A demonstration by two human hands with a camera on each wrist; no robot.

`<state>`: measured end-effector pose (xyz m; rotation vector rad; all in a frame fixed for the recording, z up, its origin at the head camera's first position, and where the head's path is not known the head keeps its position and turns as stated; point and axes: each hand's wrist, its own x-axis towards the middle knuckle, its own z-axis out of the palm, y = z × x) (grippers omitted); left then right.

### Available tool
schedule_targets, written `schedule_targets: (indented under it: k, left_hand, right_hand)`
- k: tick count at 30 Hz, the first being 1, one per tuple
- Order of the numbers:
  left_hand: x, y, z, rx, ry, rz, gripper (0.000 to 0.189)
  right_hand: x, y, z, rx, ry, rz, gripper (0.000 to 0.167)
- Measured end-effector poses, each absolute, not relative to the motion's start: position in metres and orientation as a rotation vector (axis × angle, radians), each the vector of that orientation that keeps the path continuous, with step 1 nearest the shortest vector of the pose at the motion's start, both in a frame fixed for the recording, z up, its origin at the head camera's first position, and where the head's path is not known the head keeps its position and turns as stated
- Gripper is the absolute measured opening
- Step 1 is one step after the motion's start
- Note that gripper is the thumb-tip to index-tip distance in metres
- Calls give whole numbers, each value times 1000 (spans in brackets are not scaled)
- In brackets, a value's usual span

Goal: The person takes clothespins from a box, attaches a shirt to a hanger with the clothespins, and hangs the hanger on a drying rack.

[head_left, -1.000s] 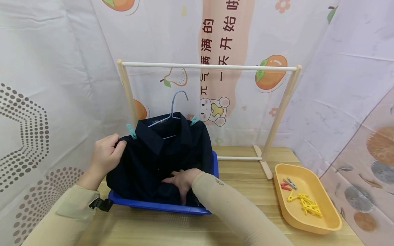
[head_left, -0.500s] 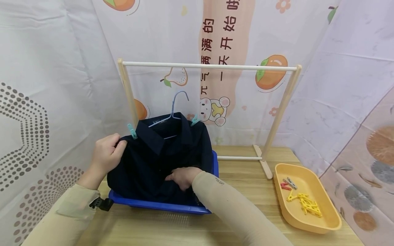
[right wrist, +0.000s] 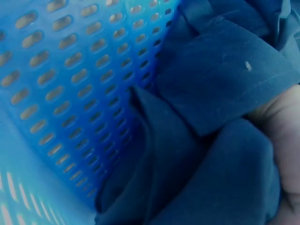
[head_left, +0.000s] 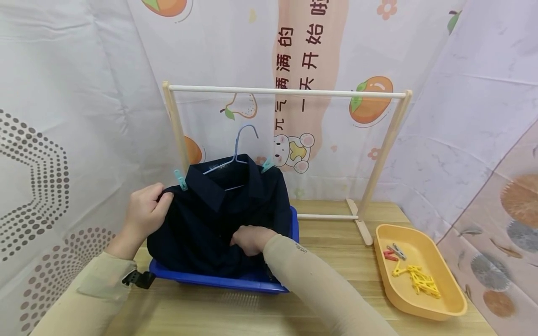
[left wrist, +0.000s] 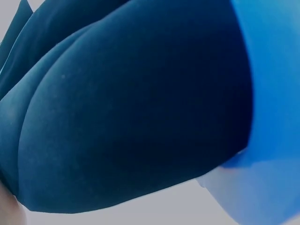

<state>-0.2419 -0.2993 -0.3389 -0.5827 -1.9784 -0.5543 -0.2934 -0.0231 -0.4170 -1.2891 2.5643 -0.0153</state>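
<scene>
A dark navy collared shirt (head_left: 193, 233) sits bunched in a blue perforated basket (head_left: 222, 282). Inside its collar is a blue wire hanger (head_left: 237, 144), hook upward. Teal clothespins sit on the shirt's shoulders, a left one (head_left: 180, 180) and a right one (head_left: 267, 164). My left hand (head_left: 147, 210) pinches the shirt at the shoulder or sleeve beside the left clothespin. Lower down, my right hand (head_left: 252, 240) grips the shirt's front with curled fingers. In the right wrist view, folds of shirt fabric (right wrist: 211, 173) bulge beside that hand; its fingertips are hidden.
Behind the basket stands a wooden rack with a white top bar (head_left: 286, 91). A yellow-orange tray (head_left: 414, 249) at the right holds yellow clothespins (head_left: 424, 283), a red one (head_left: 390, 254) and a grey one (head_left: 399, 251). Patterned curtains (head_left: 75, 116) surround the wooden table (head_left: 319, 242).
My right hand has gone from spread fingers on the shirt's front to curled fingers gripping the cloth, rising slightly. The left hand keeps its hold in place.
</scene>
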Motion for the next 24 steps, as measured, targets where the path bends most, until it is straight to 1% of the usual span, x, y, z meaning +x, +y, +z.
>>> schedule_targets:
  k: [7, 10, 17, 24]
  left_hand:
    - [-241, -299, -337, -587, -1942, -575, 36]
    - [-241, -299, -336, -584, -1929, -580, 35]
    - [-239, -298, -334, -586, -1931, -572, 36]
    - [-240, -296, -332, -590, -1925, -564, 35]
  right_hand:
    - [-293, -21, -412, -1322, 2586, -26, 38]
    - [-294, -20, -409, -1324, 2580, -47, 37]
    - [-294, -13, -400, -1267, 2569, -106, 45]
    - [-295, -5, -383, -1340, 2556, -148, 49]
